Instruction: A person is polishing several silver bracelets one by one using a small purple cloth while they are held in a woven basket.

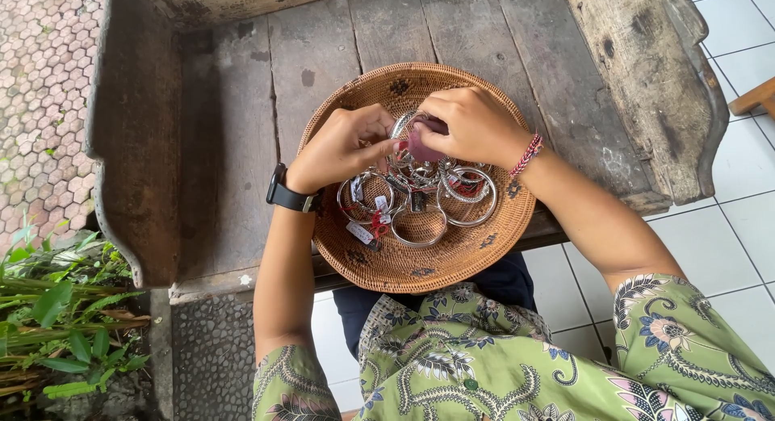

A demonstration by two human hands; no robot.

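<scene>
Over the woven basket (452, 263) of silver bangles (420, 199) on the desk (234, 146), left hand (343, 146) pinches one bangle steady while right hand (476, 126) presses a pink cloth (421, 146) against it.

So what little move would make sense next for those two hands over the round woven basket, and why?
Probably lifting the silver bangle slightly above the pile. Both hands, the left hand and the right hand, meet on it with a small pinkish cloth, low over the other tagged silver bangles in the round woven basket, so there is little room to work it.
</scene>
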